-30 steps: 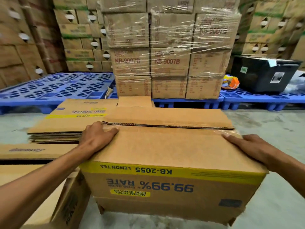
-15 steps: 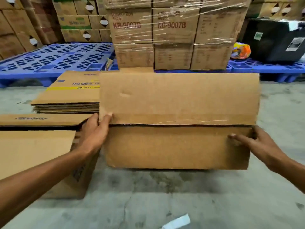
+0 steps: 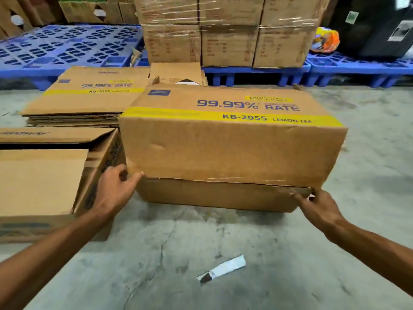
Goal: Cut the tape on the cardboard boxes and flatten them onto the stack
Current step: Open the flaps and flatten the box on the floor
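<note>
A brown cardboard box (image 3: 230, 151) with a yellow band and "99.99% RATE KB-2055" print lies on the concrete floor, its taped seam facing me. My left hand (image 3: 116, 189) grips the box's lower left corner at the seam. My right hand (image 3: 317, 206) grips the lower right corner at the seam, fingers on the flap edge. Behind and left lies the stack of flattened boxes (image 3: 85, 101). No cutting tool shows in either hand.
Another open cardboard box (image 3: 44, 182) stands at my left, touching the held box. A white paper scrap (image 3: 223, 268) lies on the floor near me. Blue pallets (image 3: 67, 48) and wrapped cartons (image 3: 225, 34) stand behind. A black bin (image 3: 375, 25) sits at the far right.
I have rolled the box away from me: the seamed face that was on top now faces me, and the printed face is on top. Both hands stayed at the seam's ends.
</note>
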The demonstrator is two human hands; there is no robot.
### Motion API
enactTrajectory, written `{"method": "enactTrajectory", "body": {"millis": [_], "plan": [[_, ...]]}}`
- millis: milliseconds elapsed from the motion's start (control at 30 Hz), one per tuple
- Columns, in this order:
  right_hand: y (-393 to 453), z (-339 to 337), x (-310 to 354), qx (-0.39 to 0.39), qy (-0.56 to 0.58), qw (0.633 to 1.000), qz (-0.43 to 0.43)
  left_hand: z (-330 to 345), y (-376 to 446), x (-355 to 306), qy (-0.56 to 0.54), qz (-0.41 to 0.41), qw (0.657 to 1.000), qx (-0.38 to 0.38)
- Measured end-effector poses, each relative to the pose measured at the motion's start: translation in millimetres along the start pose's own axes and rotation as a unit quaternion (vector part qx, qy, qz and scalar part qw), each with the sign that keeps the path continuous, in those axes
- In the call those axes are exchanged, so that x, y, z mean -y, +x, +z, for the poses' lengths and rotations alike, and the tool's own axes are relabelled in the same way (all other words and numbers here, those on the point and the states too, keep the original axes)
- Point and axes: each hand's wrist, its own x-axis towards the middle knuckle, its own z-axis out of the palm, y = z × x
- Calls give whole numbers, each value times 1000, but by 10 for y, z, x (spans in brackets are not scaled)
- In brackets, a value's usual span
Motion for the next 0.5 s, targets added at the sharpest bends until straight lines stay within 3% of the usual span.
{"method": "enactTrajectory", "body": {"millis": [100, 267, 333, 400, 500], "plan": [[43, -91, 38, -85, -11, 993, -80, -47, -78, -248, -99, 31, 994, -43], [5, -208, 372, -124, -23, 977, -175, -289, -133, -677, -300, 123, 944, -62], [-33, -140, 495, -66, -76, 965, -241, -336, -133, -768, -290, 151, 944, -55], [-22, -9, 610, 48, -143, 944, -292, -347, -117, -928, -263, 166, 949, -55], [71, 200, 819, 133, -265, 908, -296, -263, -63, -1151, -237, 188, 953, -30]]}}
